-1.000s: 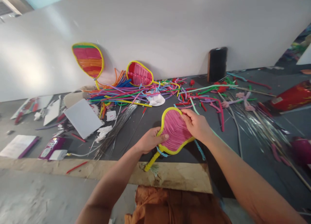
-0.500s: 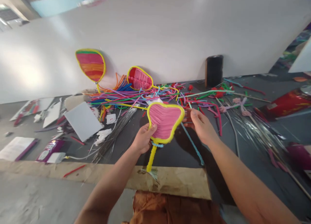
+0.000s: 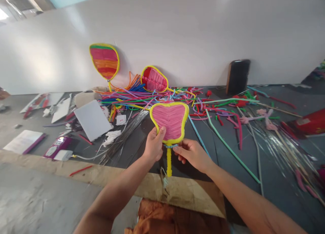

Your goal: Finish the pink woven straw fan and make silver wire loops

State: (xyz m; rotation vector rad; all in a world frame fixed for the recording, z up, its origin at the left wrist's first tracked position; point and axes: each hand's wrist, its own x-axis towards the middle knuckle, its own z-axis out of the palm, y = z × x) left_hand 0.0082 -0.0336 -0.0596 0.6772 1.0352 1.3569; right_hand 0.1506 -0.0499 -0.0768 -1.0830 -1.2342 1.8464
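Note:
My left hand [image 3: 155,144] grips a hand fan made of pipe cleaners [image 3: 170,120], thumb lying on its pink face. A yellow edge runs round the fan, and its fuzzy yellow handle [image 3: 169,163] points down toward me. Light blue pipe cleaner [image 3: 170,146] wraps the neck where handle and face meet. At that neck, thumb and fingers of my right hand [image 3: 191,153] pinch the blue wrap. A mint green pipe cleaner [image 3: 231,144] lies on the dark table to the right, and a longer blue one [image 3: 199,135] lies behind my right hand.
Two more fans, one striped [image 3: 104,62] and one red and pink [image 3: 154,79], lean at the white wall. Between them and me spreads a pile of colored pipe cleaners [image 3: 127,95]. A phone [image 3: 238,77] stands upright; a red can [image 3: 311,121] lies right. A white card [image 3: 92,120] sits left.
My right hand has come down and left from beside the fan's edge to its neck. The mint green pipe cleaner now lies on the table. The view has turned slightly.

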